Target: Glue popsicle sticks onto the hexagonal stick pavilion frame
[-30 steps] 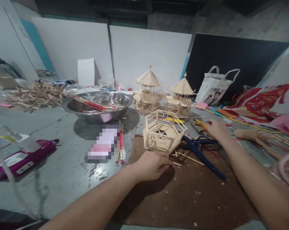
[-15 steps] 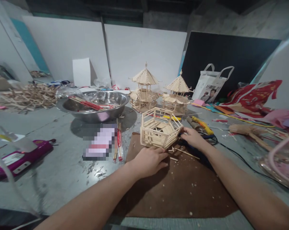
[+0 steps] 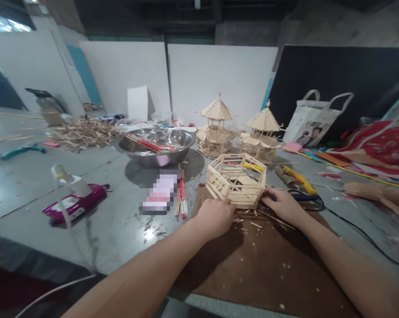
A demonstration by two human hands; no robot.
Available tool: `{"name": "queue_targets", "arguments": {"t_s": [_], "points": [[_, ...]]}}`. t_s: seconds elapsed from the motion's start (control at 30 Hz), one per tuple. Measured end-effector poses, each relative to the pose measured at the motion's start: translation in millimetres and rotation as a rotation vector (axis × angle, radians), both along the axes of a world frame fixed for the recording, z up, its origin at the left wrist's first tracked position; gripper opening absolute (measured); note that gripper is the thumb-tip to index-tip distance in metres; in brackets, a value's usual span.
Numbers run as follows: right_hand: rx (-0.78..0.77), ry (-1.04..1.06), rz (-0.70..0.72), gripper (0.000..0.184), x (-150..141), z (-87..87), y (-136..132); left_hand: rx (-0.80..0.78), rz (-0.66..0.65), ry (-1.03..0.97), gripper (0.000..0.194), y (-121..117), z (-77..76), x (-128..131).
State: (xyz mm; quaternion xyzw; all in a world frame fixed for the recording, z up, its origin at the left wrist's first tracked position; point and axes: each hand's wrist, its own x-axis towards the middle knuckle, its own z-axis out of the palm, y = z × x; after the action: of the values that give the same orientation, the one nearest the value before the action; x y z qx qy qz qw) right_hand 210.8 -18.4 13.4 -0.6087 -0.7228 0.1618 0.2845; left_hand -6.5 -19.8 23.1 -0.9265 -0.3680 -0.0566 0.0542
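A six-sided openwork frame (image 3: 242, 199) of pale wooden sticks is sitting just ahead of the two hands, over the far part of a brown mat (image 3: 252, 269). Its slim rails and uprights are leaving the sides open, and its flat slatted floor is showing a dark gap in the middle. The left hand (image 3: 218, 215) is curling narrowly against the near left lower edge; its fingertips are hiding, so I cannot tell whether they are gripping or only touching. The right hand (image 3: 280, 204) is bending its thumb and fingers at the right lower corner, and whether they are pinching it I also cannot tell.

A loose stick (image 3: 277, 219) is lying just under the right hand, and small wood chips are dotting the mat between and nearer than the hands. Beyond the right hand, a yellow-handled tool (image 3: 300, 181) is lying near, with a black cable (image 3: 355, 229) running out past the right forearm. Two roofed stick pagodas (image 3: 218, 109) are standing farther ahead, behind the frame. To the left of the left hand, sticks in red-marked wrapping (image 3: 182, 194) are lying near, then a purple power strip (image 3: 78, 204) well apart.

Ahead and left of the left hand, a steel bowl (image 3: 143, 155) is holding red-and-wood sticks and clear plastic. A white bag (image 3: 310, 119) is standing far beyond the right hand, its inside hiding from view.
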Motion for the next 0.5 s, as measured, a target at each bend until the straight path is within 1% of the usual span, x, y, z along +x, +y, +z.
{"name": "queue_targets", "arguments": {"t_s": [0.07, 0.17, 0.23, 0.3, 0.4, 0.5], "points": [[0.027, -0.048, -0.031, 0.028, 2, -2.9, -1, -0.011, -0.045, -0.013, 0.021, -2, 0.6, 1], [0.062, -0.125, -0.070, 0.031, 8, -7.5, 0, -0.025, -0.210, -0.024, 0.011, -6, -1.0, 2], [0.091, -0.166, -0.105, 0.031, 13, -10.4, 1, -0.035, -0.322, -0.065, 0.011, -7, -4.4, 3], [0.116, -0.210, -0.132, 0.033, 16, -12.5, 2, -0.032, -0.408, -0.107, 0.013, -8, -8.9, 4], [0.164, -0.291, -0.119, 0.032, 19, -13.6, 2, -0.045, -0.475, -0.150, 0.013, -9, -14.2, 6], [0.281, -0.380, -0.081, 0.033, 23, -15.7, 2, -0.067, -0.488, -0.161, 0.013, -12, -15.2, 6]]}}
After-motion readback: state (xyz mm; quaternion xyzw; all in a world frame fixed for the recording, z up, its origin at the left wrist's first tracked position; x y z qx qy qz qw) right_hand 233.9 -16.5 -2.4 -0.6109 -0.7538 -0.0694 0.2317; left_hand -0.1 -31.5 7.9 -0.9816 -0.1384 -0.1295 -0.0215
